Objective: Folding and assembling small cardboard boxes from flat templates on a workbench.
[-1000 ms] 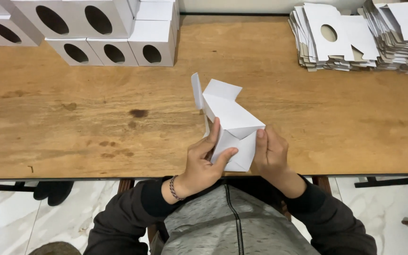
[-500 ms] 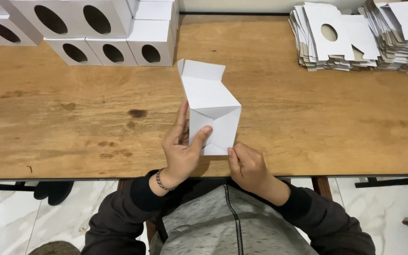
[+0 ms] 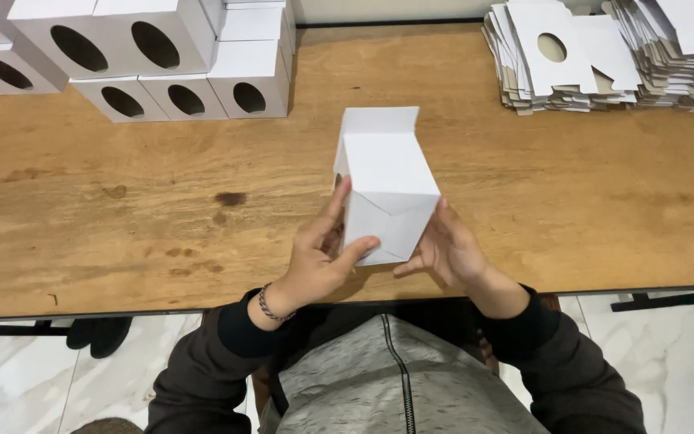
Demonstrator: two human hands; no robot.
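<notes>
Both hands, left hand (image 3: 315, 261) and right hand (image 3: 443, 251), clamp the white cardboard box (image 3: 387, 189) from either side, fingers angled upward.

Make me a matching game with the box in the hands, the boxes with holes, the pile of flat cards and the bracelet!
Things:
1. white box
2. finished boxes with oval holes
3. stack of flat cardboard cut-outs
4. braided bracelet

Places:
A. far right of the wooden table
B. on the left wrist
C. held between the left hand and right hand
D. far left of the table

Pairs: 1-C, 2-D, 3-A, 4-B
</notes>
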